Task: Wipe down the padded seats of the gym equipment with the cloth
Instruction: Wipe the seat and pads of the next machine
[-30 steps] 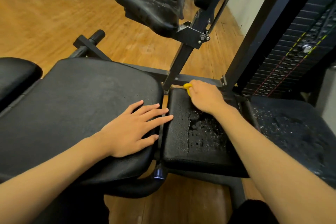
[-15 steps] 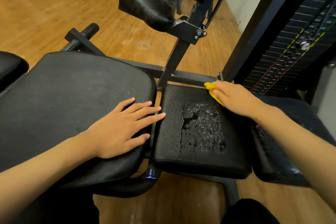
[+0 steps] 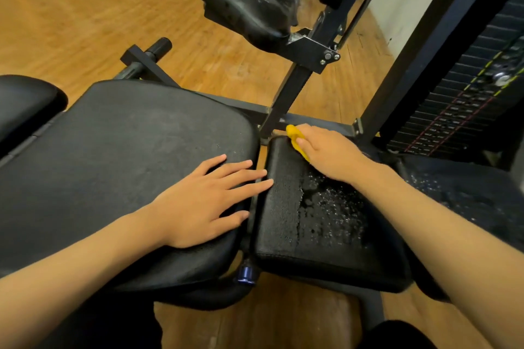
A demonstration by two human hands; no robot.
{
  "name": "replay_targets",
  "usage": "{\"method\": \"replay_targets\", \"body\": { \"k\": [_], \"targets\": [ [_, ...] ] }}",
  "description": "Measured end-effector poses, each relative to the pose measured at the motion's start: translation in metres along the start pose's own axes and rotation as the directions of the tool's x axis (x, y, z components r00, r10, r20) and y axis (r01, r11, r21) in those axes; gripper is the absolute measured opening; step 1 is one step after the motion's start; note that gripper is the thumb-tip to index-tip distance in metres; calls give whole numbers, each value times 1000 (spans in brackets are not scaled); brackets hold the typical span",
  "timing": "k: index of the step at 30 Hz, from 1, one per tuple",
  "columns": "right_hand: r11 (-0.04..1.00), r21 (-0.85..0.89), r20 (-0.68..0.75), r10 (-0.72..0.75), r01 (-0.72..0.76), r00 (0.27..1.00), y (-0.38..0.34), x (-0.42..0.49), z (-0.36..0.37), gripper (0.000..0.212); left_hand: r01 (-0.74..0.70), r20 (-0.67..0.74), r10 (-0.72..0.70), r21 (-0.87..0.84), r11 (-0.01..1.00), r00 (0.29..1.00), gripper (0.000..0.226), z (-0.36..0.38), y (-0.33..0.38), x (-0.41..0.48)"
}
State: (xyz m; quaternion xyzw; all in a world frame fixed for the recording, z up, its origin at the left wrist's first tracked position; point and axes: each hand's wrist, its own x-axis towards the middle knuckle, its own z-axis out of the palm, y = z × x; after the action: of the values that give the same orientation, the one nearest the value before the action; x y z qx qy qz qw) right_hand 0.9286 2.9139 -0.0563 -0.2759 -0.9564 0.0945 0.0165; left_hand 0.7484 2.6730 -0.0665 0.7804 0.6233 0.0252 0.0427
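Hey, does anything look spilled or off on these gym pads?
Yes: liquid droplets bead on the right half of the small seat pad, below the right hand holding the yellow cloth; its left half looks matte. The pad to its right and the raised pad behind look speckled too.

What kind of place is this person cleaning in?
Most likely a gym: a large padded seat, a weight stack at right and a raised pad, over a wooden floor. The right hand holds a yellow cloth on a wet pad.
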Motion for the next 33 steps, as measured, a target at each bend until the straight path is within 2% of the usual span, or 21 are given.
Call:
{"method": "replay_targets", "body": {
  "k": [3,6,10,12,15,18,21,25,28,33],
  "targets": [
    [996,-22,-53,88,-89,995,47,-40,-14,39,0,-8,0,-20,1000,1000,60,1,0,0],
    [981,-31,-35,191,-192,981,59,-66,-23,42,-11,-24,10,-28,1000,1000,60,1,-2,1],
    [967,-46,-99,247,-252,964,23,-94,-12,36,-24,-47,23,-29,999,999,60,4,-4,1],
    [960,-3,-93,279,-280,956,-3,-131,-6,42,-20,-56,18,-22,1000,998,60,6,-3,1],
    [964,-98,-161,229,-246,960,-43,-200,7,50,-15,-57,13,-25,1000,998,61,6,-4,0],
    [956,29,-124,295,-293,947,-64,-234,15,57,-15,-72,14,-16,1000,997,61,9,-5,1],
    [937,62,-76,347,-343,935,-51,-200,5,65,-17,-73,17,-7,1000,997,62,9,-6,4],
    [914,-116,-114,376,-388,920,-2,-105,1,63,-2,-69,3,18,1000,998,63,10,-6,4],
    [901,-134,-85,404,-412,911,22,-57,-5,60,1,-70,0,21,1000,998,62,9,-4,2],
    [932,-130,-101,327,-338,940,2,-96,1,54,8,-69,-7,18,1000,998,61,9,-2,-1]
  ]
}}
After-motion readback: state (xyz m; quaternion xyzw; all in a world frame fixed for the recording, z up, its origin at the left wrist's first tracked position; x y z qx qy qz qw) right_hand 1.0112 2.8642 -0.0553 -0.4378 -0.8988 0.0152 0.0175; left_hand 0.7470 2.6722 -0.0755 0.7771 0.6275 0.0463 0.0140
